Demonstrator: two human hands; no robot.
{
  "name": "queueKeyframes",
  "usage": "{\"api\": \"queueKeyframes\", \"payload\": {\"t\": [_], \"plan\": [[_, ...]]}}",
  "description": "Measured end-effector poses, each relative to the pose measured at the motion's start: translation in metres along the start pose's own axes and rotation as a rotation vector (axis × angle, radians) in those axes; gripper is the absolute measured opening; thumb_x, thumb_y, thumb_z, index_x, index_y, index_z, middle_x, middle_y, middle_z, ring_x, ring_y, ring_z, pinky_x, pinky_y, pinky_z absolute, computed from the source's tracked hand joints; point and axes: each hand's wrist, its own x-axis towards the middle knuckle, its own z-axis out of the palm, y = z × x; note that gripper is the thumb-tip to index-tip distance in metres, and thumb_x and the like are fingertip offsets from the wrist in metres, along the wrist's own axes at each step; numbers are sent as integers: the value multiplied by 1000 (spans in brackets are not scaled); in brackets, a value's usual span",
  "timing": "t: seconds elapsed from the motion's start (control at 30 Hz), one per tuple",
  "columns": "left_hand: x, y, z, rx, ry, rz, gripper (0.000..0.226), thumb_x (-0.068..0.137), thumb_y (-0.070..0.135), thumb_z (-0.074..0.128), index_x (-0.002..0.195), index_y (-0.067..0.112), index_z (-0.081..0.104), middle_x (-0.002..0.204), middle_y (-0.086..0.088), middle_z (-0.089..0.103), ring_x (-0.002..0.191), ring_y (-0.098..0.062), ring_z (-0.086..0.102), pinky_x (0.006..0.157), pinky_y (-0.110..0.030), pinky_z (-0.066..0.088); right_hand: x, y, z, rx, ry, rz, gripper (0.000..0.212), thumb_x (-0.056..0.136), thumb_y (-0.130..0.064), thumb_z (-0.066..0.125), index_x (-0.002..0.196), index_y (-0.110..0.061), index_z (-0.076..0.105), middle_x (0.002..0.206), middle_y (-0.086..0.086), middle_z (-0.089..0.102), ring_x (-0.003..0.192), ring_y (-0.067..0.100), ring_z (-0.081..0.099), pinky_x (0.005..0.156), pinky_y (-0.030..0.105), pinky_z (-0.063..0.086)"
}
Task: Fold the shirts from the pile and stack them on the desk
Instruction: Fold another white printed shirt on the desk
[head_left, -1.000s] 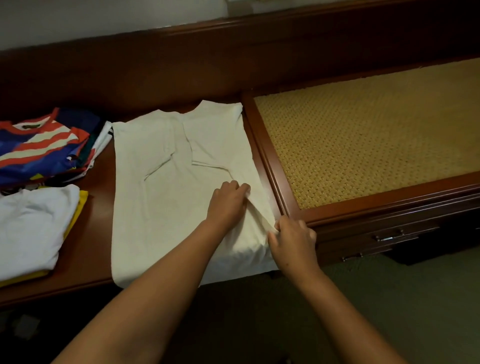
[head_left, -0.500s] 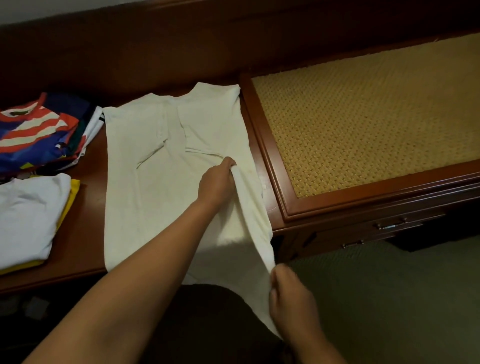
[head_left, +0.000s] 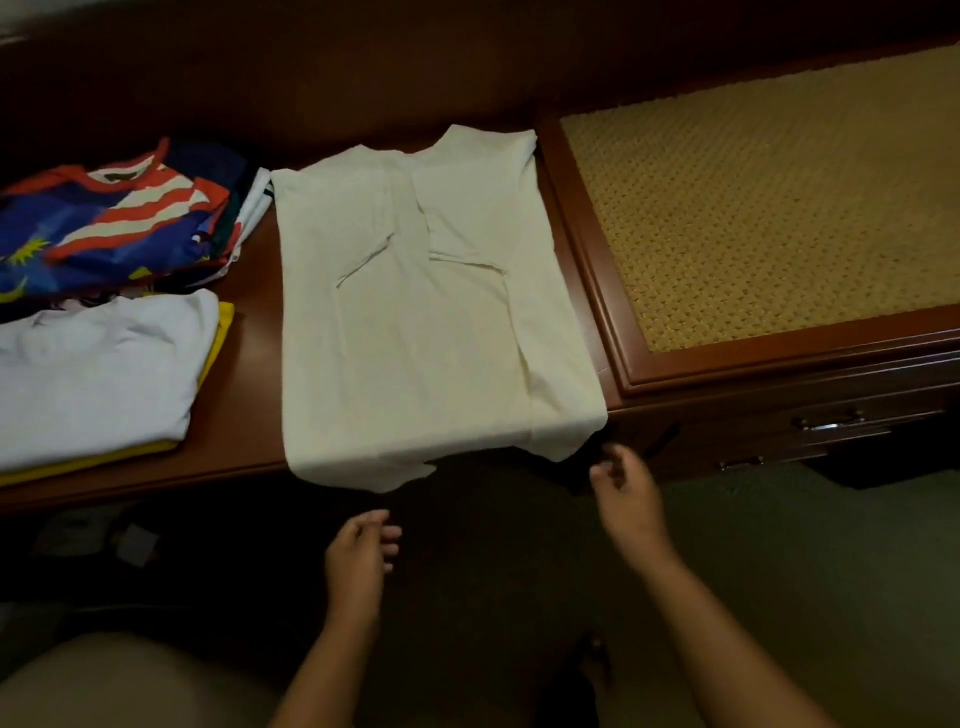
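Observation:
A cream shirt (head_left: 415, 332) lies flat on the wooden desk (head_left: 249, 364), both sides and sleeves folded inward, its hem hanging over the front edge. My left hand (head_left: 361, 558) hovers below the desk edge, fingers loosely curled, holding nothing. My right hand (head_left: 623, 488) hangs just under the shirt's lower right corner, fingers relaxed, not touching the cloth. At the left, a folded white shirt (head_left: 98, 374) sits on a yellow one (head_left: 221, 332). Behind them lies a pile of colourful shirts (head_left: 114, 223).
A raised section with a woven rattan top (head_left: 769, 208) adjoins the desk on the right, with drawer handles (head_left: 831, 421) on its front. A dark wooden backboard runs along the rear. Green carpet lies below at the right.
Both hands have let go of the shirt's right side and dropped below the desk edge. The right side now lies folded flat over the body.

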Motion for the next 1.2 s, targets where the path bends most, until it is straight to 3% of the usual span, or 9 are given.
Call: {"api": "queueKeyframes", "payload": {"t": [0.1, 0.17, 0.23, 0.4, 0.53, 0.73, 0.87, 1.2], "plan": [[18, -12, -18, -63, 68, -66, 38, 97, 12, 51, 135, 12, 46, 127, -14, 56, 108, -25, 55, 87, -39, 47, 20, -15, 15, 67, -6, 97, 49, 95, -18, 58, 141, -11, 43, 139, 10, 48, 123, 27, 49, 99, 41, 45], [30, -6, -26, -90, 64, -26, 54, 94, 10, 56, 144, 14, 36, 140, -13, 47, 126, -28, 47, 101, -42, 41, 21, -22, 22, 162, -24, 88, 42, 92, -13, 60, 133, -9, 50, 127, 7, 55, 117, 25, 52, 98, 43, 46], [41, 1, -30, -131, 17, -8, 60, 92, 11, 60, 145, 16, 34, 142, -9, 45, 130, -27, 43, 107, -43, 38, 16, -26, 23, 254, -30, 86, 37, 91, -11, 60, 128, -10, 54, 113, 1, 58, 109, 22, 53, 89, 39, 47], [55, 4, -45, -52, -76, -49, 35, 95, 21, 57, 128, 11, 54, 124, -7, 59, 112, -25, 56, 95, -39, 47, 1, -18, 13, 175, -28, 26, 22, 94, -8, 56, 114, -13, 62, 99, -4, 60, 105, 22, 54, 83, 35, 47], [49, 6, -59, 88, 13, -13, 26, 96, 15, 54, 120, 5, 56, 118, -10, 60, 101, -22, 56, 81, -33, 44, -9, -9, 7, 22, 12, 25, 14, 93, -17, 60, 106, -14, 61, 103, -1, 60, 102, 21, 56, 80, 35, 48], [8, 16, -75, 140, -41, -69, 30, 96, 11, 52, 126, 6, 54, 120, -15, 59, 97, -22, 54, 80, -30, 40, -43, -4, 2, -159, 65, 199, 38, 96, -17, 55, 133, -13, 50, 132, 10, 53, 117, 27, 53, 94, 40, 47], [-29, 42, -84, 204, -169, -4, 28, 96, 14, 53, 124, 7, 56, 119, -13, 61, 102, -27, 58, 81, -31, 44, -81, -33, -6, -216, 9, 146, 29, 98, -16, 52, 126, -9, 55, 124, 11, 58, 104, 23, 54, 88, 36, 45], [-67, 110, -98, 236, -271, 154, 22, 97, 17, 50, 116, 12, 59, 109, -4, 60, 94, -17, 54, 77, -25, 41, -129, -103, 8, -158, -19, -14, 19, 98, -18, 51, 114, -13, 59, 111, 5, 60, 103, 21, 55, 87, 35, 46]]}}
